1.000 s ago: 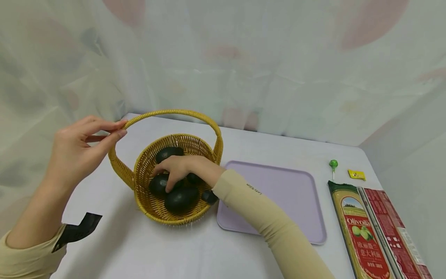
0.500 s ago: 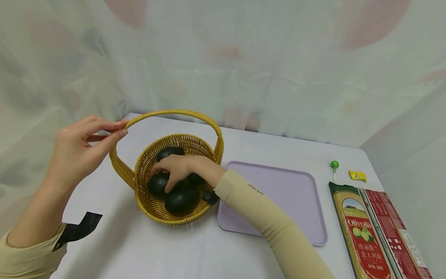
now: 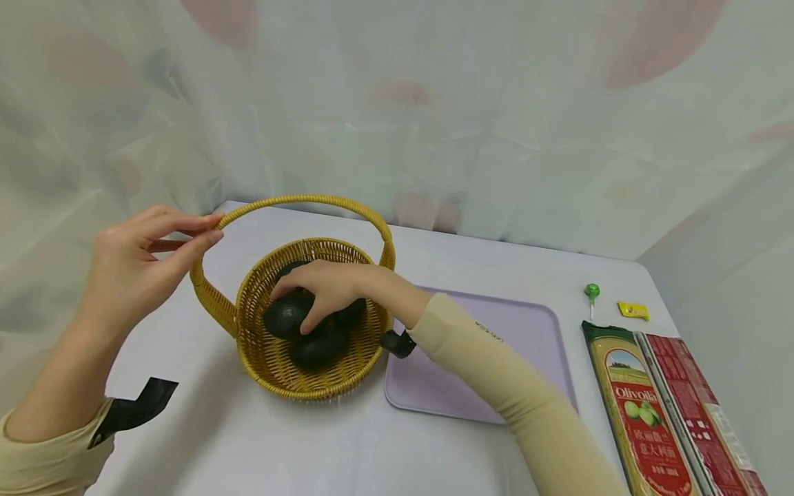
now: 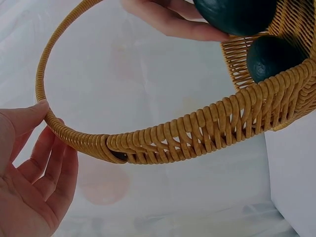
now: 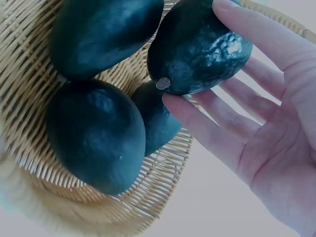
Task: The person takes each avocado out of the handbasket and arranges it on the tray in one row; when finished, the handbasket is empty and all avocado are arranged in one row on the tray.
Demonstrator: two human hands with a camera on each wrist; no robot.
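My right hand (image 3: 327, 284) grips a dark avocado (image 3: 285, 318) to its left over the basket (image 3: 356, 353), left of the tray (image 3: 521, 327); my left hand (image 3: 138, 265) pinches the handle (image 3: 304, 198).

The round yellow-brown wicker basket (image 3: 356, 365) looks ribbed and rough. The uppermost dark-green oval avocado (image 5: 200, 54) is glossy, slightly bumpy. The rectangular lilac plastic tray (image 3: 422, 387) looks smooth, matt.

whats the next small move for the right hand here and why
Probably raise the avocado clear of the basket: the right hand grips it between thumb and fingers, other avocados lie close by, and the left hand pinches the handle.
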